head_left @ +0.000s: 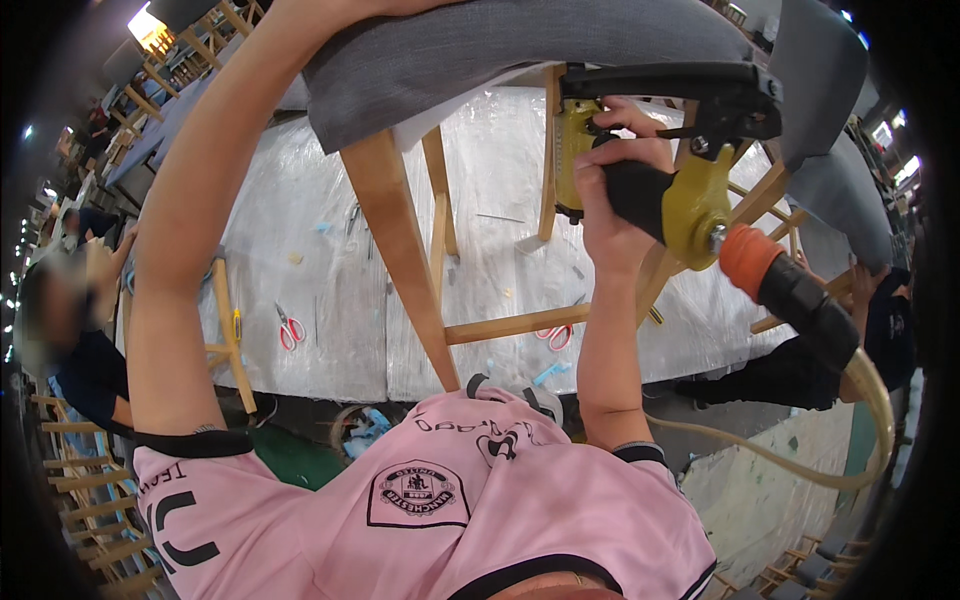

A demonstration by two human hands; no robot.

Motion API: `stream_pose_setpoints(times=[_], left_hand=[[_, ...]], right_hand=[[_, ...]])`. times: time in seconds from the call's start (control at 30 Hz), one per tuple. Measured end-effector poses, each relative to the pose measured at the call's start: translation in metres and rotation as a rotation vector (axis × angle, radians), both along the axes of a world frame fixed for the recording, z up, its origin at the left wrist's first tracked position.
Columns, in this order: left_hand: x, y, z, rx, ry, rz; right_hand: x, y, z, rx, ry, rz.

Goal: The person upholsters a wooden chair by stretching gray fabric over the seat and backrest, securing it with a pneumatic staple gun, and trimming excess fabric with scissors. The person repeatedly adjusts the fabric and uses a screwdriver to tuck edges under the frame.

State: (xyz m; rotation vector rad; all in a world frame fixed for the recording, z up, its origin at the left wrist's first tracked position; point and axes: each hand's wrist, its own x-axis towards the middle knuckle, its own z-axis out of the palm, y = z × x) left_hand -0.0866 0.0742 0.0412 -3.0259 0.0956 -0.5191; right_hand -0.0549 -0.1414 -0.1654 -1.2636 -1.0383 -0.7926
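Observation:
My right hand [622,215] is wrapped round the black grip of a yellow pneumatic staple gun [692,215]. Its nose end is up under the seat of a wooden chair, and an orange fitting [750,257] joins it to a clear air hose [880,420]. Grey fabric covers the chair seat [450,60], with white lining showing at its lower edge. My left arm reaches up to the seat's far side; the left hand [405,5] rests against the fabric at the top edge, its fingers cut off by the frame. Wooden legs [392,225] stand on the table.
Plastic film covers the table [350,300]. Red-handled scissors [290,332] lie left; another red-handled pair [555,337] lies behind the chair's crossbar. A yellow-handled tool [237,325] is by a wooden frame. People work at both sides. Another grey chair [820,80] stands right.

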Motion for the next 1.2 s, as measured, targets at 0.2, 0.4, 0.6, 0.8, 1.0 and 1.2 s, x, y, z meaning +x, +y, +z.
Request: stream_pose_setpoints(times=[0.2,0.4,0.6,0.8,1.0,1.2], left_hand=[[-0.031,-0.026,-0.015,0.129,-0.027,-0.219],[-0.033,-0.016,-0.063,0.516,-0.45,-0.221],[-0.039,-0.023,-0.06,0.49,-0.379,-0.189],[-0.036,-0.025,-0.059,0.401,-0.372,-0.255],[-0.034,-0.021,-0.064,0.513,-0.453,-0.2],[-0.037,-0.023,-0.055,0.529,-0.394,-0.202]], right_hand=[[0.0,-0.002,-0.007,0.051,0.024,-0.052],[-0.026,0.001,-0.016,-0.07,0.007,-0.075],[-0.043,0.018,-0.009,-0.057,0.034,0.013],[-0.045,0.026,-0.007,-0.02,0.206,0.054],[-0.056,0.031,-0.004,-0.066,0.25,0.008],[-0.049,0.032,-0.007,-0.079,0.149,0.0]])
